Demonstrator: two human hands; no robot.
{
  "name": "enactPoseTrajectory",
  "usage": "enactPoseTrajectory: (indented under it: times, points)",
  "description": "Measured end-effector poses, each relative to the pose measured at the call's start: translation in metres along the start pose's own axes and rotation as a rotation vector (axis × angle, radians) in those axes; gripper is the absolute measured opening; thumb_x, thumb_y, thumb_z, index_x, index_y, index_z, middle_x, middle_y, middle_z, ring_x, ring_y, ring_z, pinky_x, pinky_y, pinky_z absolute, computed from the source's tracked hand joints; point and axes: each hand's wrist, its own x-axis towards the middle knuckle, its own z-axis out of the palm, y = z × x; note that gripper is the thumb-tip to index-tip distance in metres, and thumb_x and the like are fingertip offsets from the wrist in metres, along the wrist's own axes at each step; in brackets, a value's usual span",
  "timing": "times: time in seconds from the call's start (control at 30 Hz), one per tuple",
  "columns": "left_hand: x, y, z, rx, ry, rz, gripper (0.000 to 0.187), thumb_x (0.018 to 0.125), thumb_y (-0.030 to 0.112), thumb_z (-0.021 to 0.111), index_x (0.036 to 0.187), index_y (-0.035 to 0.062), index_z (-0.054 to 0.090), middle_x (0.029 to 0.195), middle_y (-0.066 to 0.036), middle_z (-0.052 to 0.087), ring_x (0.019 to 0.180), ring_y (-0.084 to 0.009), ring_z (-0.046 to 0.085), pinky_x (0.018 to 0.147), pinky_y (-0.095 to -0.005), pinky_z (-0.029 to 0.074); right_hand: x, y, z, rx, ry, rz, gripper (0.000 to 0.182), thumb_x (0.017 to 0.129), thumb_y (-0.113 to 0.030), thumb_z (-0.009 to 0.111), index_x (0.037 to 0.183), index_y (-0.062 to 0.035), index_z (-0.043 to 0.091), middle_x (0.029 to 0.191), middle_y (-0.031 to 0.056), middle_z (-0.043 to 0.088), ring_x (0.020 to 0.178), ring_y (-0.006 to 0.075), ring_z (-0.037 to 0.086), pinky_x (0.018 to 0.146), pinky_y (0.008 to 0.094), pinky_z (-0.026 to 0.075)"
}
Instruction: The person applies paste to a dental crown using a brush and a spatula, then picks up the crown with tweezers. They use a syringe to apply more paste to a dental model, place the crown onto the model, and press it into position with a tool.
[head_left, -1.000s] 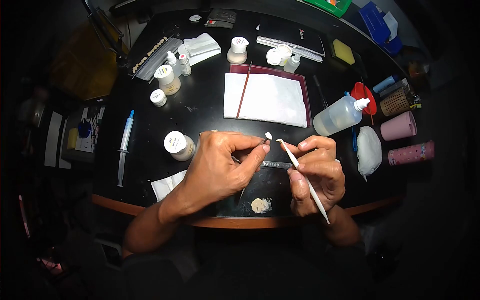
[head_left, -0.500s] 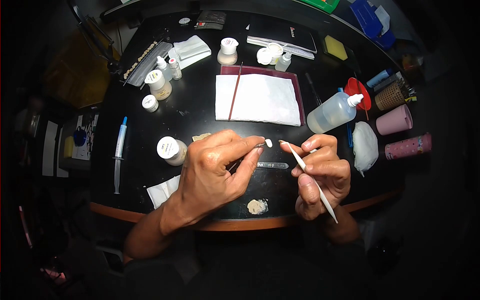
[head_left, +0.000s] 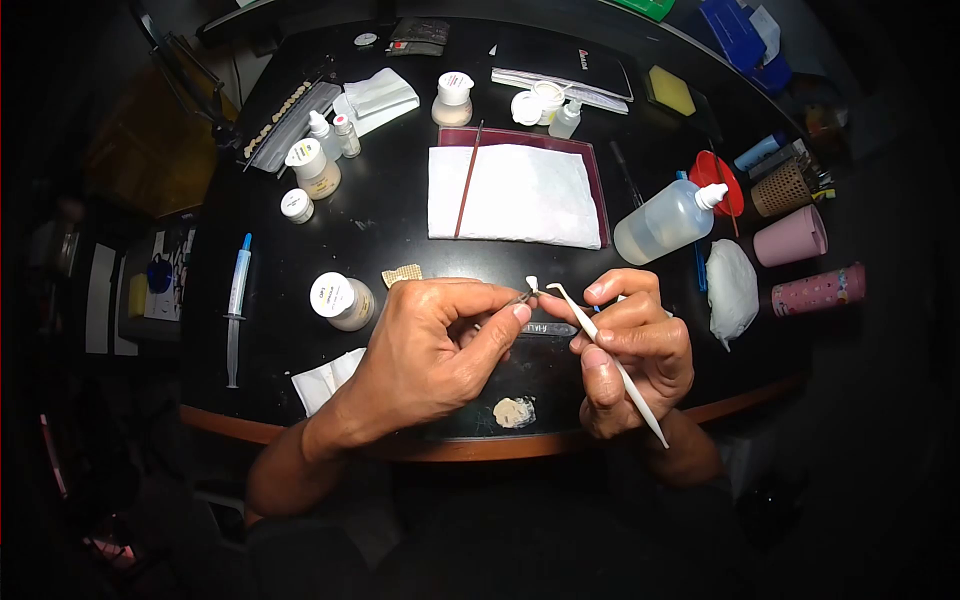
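Observation:
My left hand [head_left: 425,345] is closed in a pinch on thin metal tweezers [head_left: 522,298], mostly hidden by the fingers. At their tip sits a small white tooth crown [head_left: 532,282]. My right hand [head_left: 640,350] grips a slim white carving tool [head_left: 628,385] with a hooked upper end, which is beside the crown and apart from it. My right index fingertip reaches the tweezer tip; whether it touches cannot be made out. Beneath the hands lies a grey lettered strip [head_left: 553,329]. A beige smear of paste [head_left: 514,412] is near the table edge.
White paper [head_left: 520,195] lies on a maroon tray, a brush [head_left: 468,180] across it. Labelled jars [head_left: 343,301] and a syringe [head_left: 237,310] stand or lie left. To the right are a squeeze bottle [head_left: 665,225], red bowl [head_left: 705,170] and pink cup [head_left: 790,238].
My left hand has turned slightly, and the crown now points more upright. My right hand has shifted a little left, bringing its index fingertip up to the tweezer tip.

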Motion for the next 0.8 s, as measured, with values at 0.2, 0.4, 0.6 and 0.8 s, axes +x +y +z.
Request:
enactPoseTrajectory:
  times: [0.2,0.4,0.6,0.8]
  points:
    - [0.0003,0.0065,-0.0015,-0.065,-0.041,-0.082,0.020,0.103,0.011,0.069,0.110,-0.0040,0.080,0.068,-0.003,0.069,0.061,-0.0042,0.065,0.051,-0.0220,0.045,0.0002,0.0002,0.0038,-0.030,0.008,-0.012,0.024,0.084,0.010,0.065,0.105,-0.0011,0.060,0.084,0.0105,0.068,0.102,0.0287,0.066,0.087,0.0373,0.059]
    - [0.0008,0.0110,-0.0045,-0.076,-0.091,-0.128,0.021,0.104,0.012,0.068,0.110,-0.0024,0.081,0.066,-0.001,0.067,0.061,-0.0039,0.065,0.051,-0.0217,0.046,0.0021,-0.0025,0.0054,-0.128,-0.009,-0.029,0.024,0.082,0.010,0.068,0.100,-0.0020,0.059,0.082,0.0104,0.068,0.097,0.0299,0.069,0.082,0.0365,0.059]
    - [-0.0005,0.0092,-0.0041,-0.075,-0.084,-0.138,0.021,0.104,0.013,0.067,0.109,-0.0012,0.082,0.063,0.001,0.065,0.054,-0.0013,0.056,0.048,-0.0220,0.039,0.0038,-0.0044,0.0033,-0.167,-0.046,-0.043,0.022,0.082,0.009,0.069,0.098,-0.0024,0.059,0.081,0.0097,0.067,0.098,0.0301,0.069,0.081,0.0366,0.060]
    - [-0.0007,0.0062,-0.0019,-0.080,-0.068,-0.090,0.020,0.103,0.012,0.067,0.106,-0.0011,0.082,0.061,0.001,0.063,0.052,-0.0007,0.051,0.047,-0.0231,0.037,0.0036,-0.0045,0.0042,-0.160,-0.043,-0.042,0.023,0.083,0.009,0.070,0.099,-0.0027,0.058,0.079,0.0082,0.064,0.098,0.0300,0.069,0.081,0.0359,0.060]
